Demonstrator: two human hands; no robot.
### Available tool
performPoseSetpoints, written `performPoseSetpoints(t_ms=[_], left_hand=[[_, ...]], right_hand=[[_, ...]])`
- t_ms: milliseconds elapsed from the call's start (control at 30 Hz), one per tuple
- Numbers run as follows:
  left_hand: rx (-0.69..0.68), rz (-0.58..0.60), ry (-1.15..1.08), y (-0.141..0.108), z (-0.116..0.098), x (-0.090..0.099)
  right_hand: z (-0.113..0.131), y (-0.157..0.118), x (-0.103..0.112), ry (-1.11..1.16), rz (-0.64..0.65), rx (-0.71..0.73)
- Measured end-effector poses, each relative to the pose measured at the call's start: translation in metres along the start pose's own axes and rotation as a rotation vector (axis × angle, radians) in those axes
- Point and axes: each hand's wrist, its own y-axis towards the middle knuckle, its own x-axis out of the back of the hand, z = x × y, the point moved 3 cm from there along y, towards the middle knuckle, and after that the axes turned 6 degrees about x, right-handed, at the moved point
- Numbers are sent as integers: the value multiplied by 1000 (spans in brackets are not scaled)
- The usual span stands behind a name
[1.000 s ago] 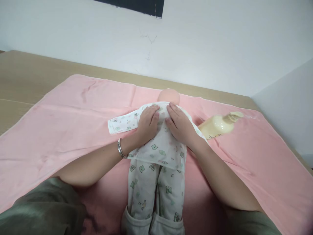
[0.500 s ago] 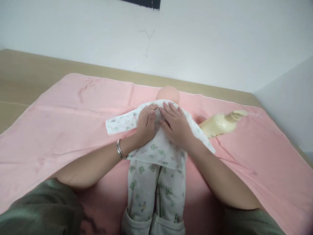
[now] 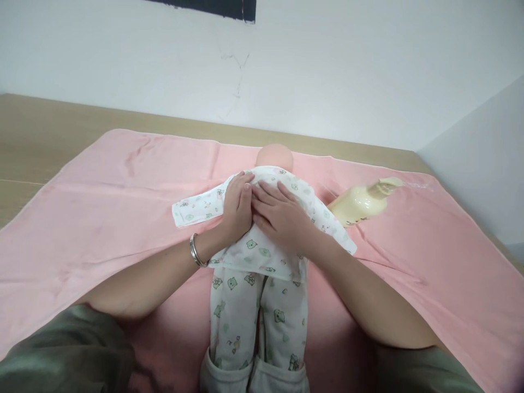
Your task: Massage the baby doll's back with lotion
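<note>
A baby doll (image 3: 275, 157) lies face down, only the back of its bald head showing past the collar. It wears a white long-sleeved top (image 3: 264, 254) printed with small green bears and matching trousers (image 3: 233, 316) with turned-up cuffs. My left hand (image 3: 238, 207) rests flat on the left side of the doll's upper back, fingers pointing toward the head. Across the middle of the back lies my right hand (image 3: 284, 218), palm down with fingers spread, its fingertips close to my left thumb. Neither hand grasps anything. A silver bangle (image 3: 197, 251) circles my left wrist.
Under the doll spreads a pink cloth (image 3: 102, 218) with creases, laid over a wooden surface (image 3: 36, 128). A pale yellow pump bottle (image 3: 362, 202) lies on its side by the doll's right sleeve. Behind stands a white wall (image 3: 327, 71).
My right hand has slid a little down and to the left across the doll's back, nearer my left hand. The left hand stays in place, and the whole view has shifted slightly.
</note>
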Motion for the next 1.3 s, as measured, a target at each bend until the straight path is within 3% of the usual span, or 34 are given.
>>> performPoseSetpoints(t_ms=[167, 267, 333, 400, 500, 600, 800, 933, 1067, 1133, 1300], left_hand=[[13, 8, 11, -1, -4, 0], [27, 11, 12, -1, -6, 0], [25, 6, 0, -1, -6, 0], [29, -2, -16, -1, -6, 0], [41, 7, -19, 0, -6, 0], [35, 21, -10, 1, -7, 1], [47, 40, 27, 1, -9, 2], [44, 40, 26, 1, -9, 2], [36, 42, 12, 1, -8, 2], [34, 44, 1, 1, -6, 2], [47, 65, -3, 1, -6, 3]], right_hand=[[-37, 8, 5, 29, -44, -211], [-31, 2, 7, -40, -66, -454], [-17, -4, 7, -112, -67, -537], [1, -9, 4, -164, -83, -472], [18, -10, -1, -147, -119, -202], [9, -4, -3, -47, -104, -24], [-45, 9, 4, 50, -115, -261], [-31, 3, 2, -57, -167, -367], [1, -4, -6, -133, -185, -281], [6, -5, -7, -114, -194, -216], [-23, 3, -3, 31, -162, -109]])
